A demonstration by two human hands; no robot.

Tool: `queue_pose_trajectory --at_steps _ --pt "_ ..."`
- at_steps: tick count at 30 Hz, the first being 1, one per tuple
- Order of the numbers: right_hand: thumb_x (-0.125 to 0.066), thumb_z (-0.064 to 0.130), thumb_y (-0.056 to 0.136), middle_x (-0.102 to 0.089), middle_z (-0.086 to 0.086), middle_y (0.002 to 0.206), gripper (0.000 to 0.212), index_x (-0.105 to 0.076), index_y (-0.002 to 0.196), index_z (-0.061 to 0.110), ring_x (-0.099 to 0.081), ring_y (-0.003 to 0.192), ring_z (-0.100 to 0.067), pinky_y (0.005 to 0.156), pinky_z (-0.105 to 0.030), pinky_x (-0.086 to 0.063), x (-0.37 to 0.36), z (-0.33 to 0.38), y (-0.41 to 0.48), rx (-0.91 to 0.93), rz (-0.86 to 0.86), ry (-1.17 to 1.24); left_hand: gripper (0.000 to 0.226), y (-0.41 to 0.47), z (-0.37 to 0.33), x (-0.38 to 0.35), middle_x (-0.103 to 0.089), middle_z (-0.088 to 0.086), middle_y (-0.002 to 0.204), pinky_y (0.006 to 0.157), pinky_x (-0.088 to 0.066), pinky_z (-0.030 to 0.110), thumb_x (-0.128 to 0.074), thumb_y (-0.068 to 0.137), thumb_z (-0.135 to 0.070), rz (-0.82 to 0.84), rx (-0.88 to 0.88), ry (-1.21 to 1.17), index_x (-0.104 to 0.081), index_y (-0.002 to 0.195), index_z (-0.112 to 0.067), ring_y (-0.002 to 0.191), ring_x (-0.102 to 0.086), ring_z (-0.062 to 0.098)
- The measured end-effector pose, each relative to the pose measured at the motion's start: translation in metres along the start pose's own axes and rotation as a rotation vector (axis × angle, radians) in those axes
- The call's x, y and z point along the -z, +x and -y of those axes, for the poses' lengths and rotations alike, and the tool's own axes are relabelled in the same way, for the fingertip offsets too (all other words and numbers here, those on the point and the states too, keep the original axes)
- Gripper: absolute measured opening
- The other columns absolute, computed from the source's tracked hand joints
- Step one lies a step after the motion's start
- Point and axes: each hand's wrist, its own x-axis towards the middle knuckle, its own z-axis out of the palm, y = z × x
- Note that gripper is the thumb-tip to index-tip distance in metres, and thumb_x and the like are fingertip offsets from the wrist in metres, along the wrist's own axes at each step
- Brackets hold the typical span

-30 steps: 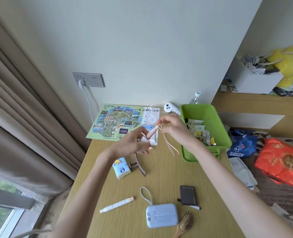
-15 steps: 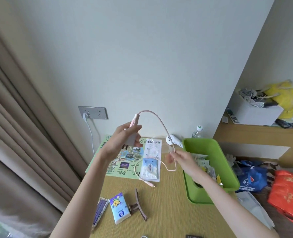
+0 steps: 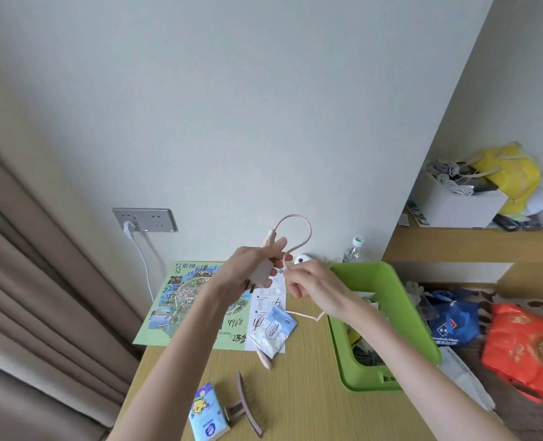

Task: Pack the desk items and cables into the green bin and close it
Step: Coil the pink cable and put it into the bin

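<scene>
The person is holding a pink charger plug (image 3: 261, 275) up above the desk (image 3: 311, 396), with the left hand (image 3: 248, 270) gripping its body and the fingers curled round it. The pink charging cable (image 3: 307, 232) is rising from the top of the plug, arching over and coming down into the right hand (image 3: 308, 286), which is pinching it between thumb and fingertips just beside the left hand. Below that pinch the cable is trailing towards the desk, its free connector (image 3: 265, 361) hanging by the wet wipe packet (image 3: 275, 329); whether it is touching the desk cannot be told.

The step in hand appears to be gathering this cable into a bundle before packing. The green bin (image 3: 388, 281) is standing open at the right edge of the desk, near the right forearm and already holding some items, and no lid is showing.

The next move is likely calling for the slack to be drawn up loop by loop against the plug, so that nothing is dangling when the bundle is carried over the bin's rim. A tissue pack (image 3: 205, 412) and a hair claw clip (image 3: 248, 405) are lying on the desk, not yet packed
</scene>
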Motion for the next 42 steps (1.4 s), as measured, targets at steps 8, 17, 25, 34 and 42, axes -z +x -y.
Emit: queue_pose_trajectory --at_steps 8,17,25,34,42 --pt "-0.048 0.040 0.091 -0.039 -0.001 0.053 0.040 -0.057 0.060 0.017 -0.031 0.052 -0.020 0.054 -0.034 -0.028 -0.002 -0.012 0.009 -0.078 0.135 0.025 0.019 0.015 -0.003 0.000 -0.062 0.004 0.075 0.061 -0.043 0.025 -0.074 0.082 -0.031 -0.004 -0.064 -0.202 -0.069 0.078 -0.013 0.064 -0.055 0.017" --pt "-0.059 0.010 0.090 -0.057 -0.001 0.056 0.030 -0.064 0.060 0.010 -0.053 0.055 -0.011 0.087 -0.038 -0.042 0.025 -0.066 0.016 -0.269 0.001 0.096 0.011 0.001 -0.009 0.033 -0.050 0.000 0.064 0.046 -0.049 0.023 -0.061 0.086 -0.015 0.185 -0.120 -0.834 -0.054 0.079 -0.011 0.044 -0.047 0.008" --pt "-0.054 0.007 0.085 -0.030 0.000 0.056 0.026 -0.053 0.060 0.014 -0.034 0.052 -0.014 0.080 -0.037 -0.046 0.049 -0.014 0.034 -0.135 -0.136 0.379 0.013 -0.003 0.001 0.043 -0.056 0.002 0.065 0.047 -0.047 0.026 -0.065 0.090 -0.014 0.004 -0.149 -0.170 -0.066 0.093 -0.001 0.050 -0.049 0.014" --pt "-0.053 0.015 0.097 -0.033 0.002 0.059 0.016 -0.054 0.082 0.009 -0.032 0.049 -0.011 0.054 -0.023 -0.041 0.042 0.029 0.038 -0.009 -0.130 0.259 0.055 -0.008 -0.003 0.009 -0.054 -0.002 0.062 0.050 -0.044 0.023 -0.075 0.072 -0.049 0.016 -0.163 -0.017 -0.068 0.097 -0.001 0.049 -0.049 0.013" --pt "-0.065 0.011 0.090 -0.049 0.003 0.055 0.010 -0.059 0.090 0.004 -0.039 0.048 -0.012 0.050 -0.019 -0.043 0.044 0.021 0.036 0.065 -0.330 0.336 0.023 -0.009 -0.012 0.005 -0.048 -0.001 0.060 0.050 -0.043 0.024 -0.069 0.087 -0.036 0.160 -0.220 -0.072 -0.070 0.078 -0.015 0.049 -0.046 0.014"
